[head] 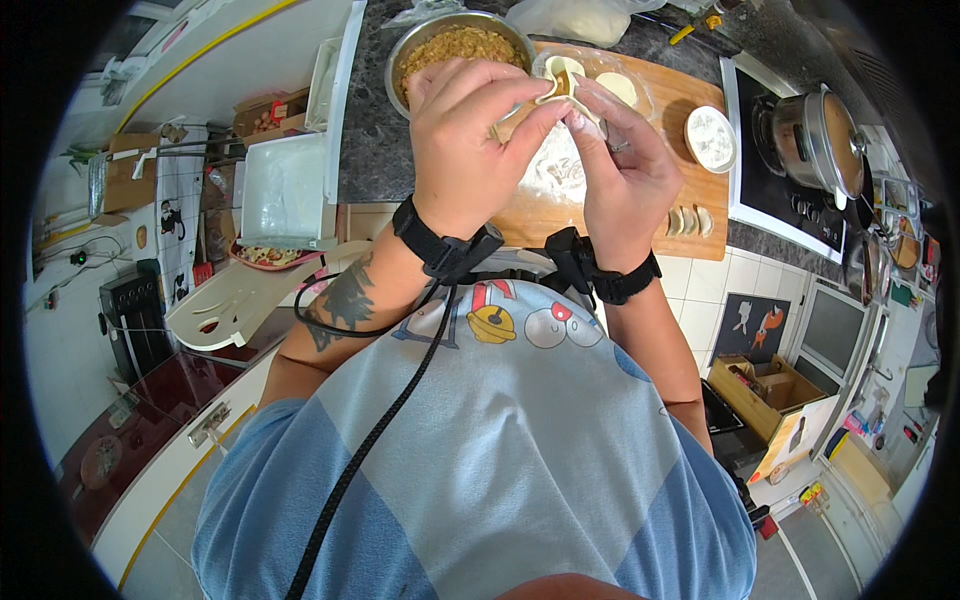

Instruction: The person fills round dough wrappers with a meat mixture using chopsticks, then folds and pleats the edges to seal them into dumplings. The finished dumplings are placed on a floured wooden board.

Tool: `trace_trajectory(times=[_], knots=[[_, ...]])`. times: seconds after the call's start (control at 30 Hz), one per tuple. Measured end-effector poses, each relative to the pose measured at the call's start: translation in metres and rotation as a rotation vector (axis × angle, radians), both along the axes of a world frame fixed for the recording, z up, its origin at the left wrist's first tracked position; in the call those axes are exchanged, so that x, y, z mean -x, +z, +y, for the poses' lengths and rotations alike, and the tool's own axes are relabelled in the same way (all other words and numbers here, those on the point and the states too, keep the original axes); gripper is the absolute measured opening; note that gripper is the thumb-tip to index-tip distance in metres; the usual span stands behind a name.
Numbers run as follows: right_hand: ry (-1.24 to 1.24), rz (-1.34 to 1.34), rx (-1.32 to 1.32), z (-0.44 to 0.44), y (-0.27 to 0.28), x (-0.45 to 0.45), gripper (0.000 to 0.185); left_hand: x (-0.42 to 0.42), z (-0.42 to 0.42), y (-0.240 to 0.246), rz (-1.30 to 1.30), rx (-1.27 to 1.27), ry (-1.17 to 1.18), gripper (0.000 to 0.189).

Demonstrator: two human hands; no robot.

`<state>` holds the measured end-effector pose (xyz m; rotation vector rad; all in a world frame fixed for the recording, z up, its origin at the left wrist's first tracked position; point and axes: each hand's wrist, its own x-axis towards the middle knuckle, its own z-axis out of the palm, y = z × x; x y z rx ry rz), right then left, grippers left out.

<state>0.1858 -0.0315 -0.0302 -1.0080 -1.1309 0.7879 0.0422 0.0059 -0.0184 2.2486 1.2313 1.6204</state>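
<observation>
Between both hands, above a floured wooden board (525, 225), is a dough wrapper (568, 103) with brown filling showing inside its partly folded edges. My left hand (476, 139) pinches its left side; my right hand (626, 161) grips its right side, with flour on the fingertips. A steel bowl (393, 94) of minced filling (465, 46) sits behind my left hand. Flat round wrappers (616, 88) lie on the board behind my right hand. Several folded dumplings (690, 222) stand in a row near the board's right front corner. A white bowl of flour (710, 139) is at the right.
A lidded steel pot (817, 146) stands on the black hob (780, 180) at the right. A plastic bag (592, 22) lies behind the board. Left of the dark counter (371, 161) are a white tray (283, 191) and a box of eggs (274, 116). A black cable crosses my shirt.
</observation>
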Motion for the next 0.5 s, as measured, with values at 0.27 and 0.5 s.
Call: trace_trajectory(times=[0.27, 0.5], knots=[[0.039, 0.088, 0.042, -0.007, 0.007, 0.001, 0.022, 0.009, 0.003, 0.005, 0.149, -0.199, -0.046, 0.018], [0.054, 0.125, 0.002, -0.008, 0.010, -0.003, 0.020, 0.011, -0.006, 0.012, 0.086, -0.060, -0.066, 0.033]])
